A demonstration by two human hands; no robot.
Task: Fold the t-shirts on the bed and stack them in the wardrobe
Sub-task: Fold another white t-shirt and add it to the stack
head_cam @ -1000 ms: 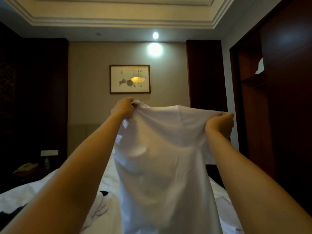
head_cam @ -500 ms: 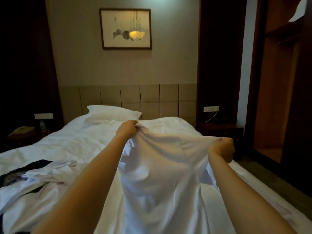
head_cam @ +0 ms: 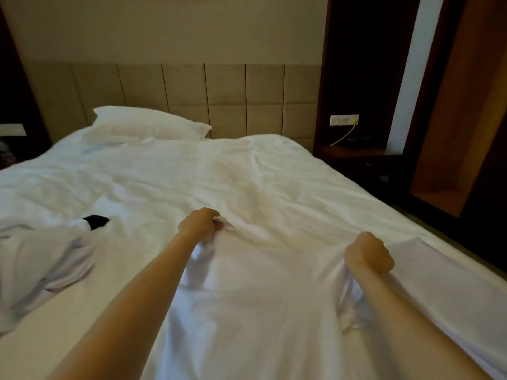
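A white t-shirt (head_cam: 255, 303) lies spread on the white bed (head_cam: 219, 176) in front of me, its body running toward the bottom edge of the view. My left hand (head_cam: 199, 222) is shut on its left shoulder. My right hand (head_cam: 369, 255) is a fist shut on its right shoulder, with the sleeve (head_cam: 417, 250) lying out to the right. A heap of other clothes (head_cam: 46, 259), white with a black piece (head_cam: 96, 221), rests at the left of the bed. The open wooden wardrobe (head_cam: 455, 149) stands at the right.
A white pillow (head_cam: 148, 124) lies against the padded headboard (head_cam: 219, 97). A dark nightstand (head_cam: 354, 154) with a wall socket and a yellow cable stands between the bed and the wardrobe. Dark floor runs along the bed's right side.
Both hands have come down and forward with the t-shirt, from held up in the air to laid flat on the bed. My view has tilted down from the ceiling to the bed.
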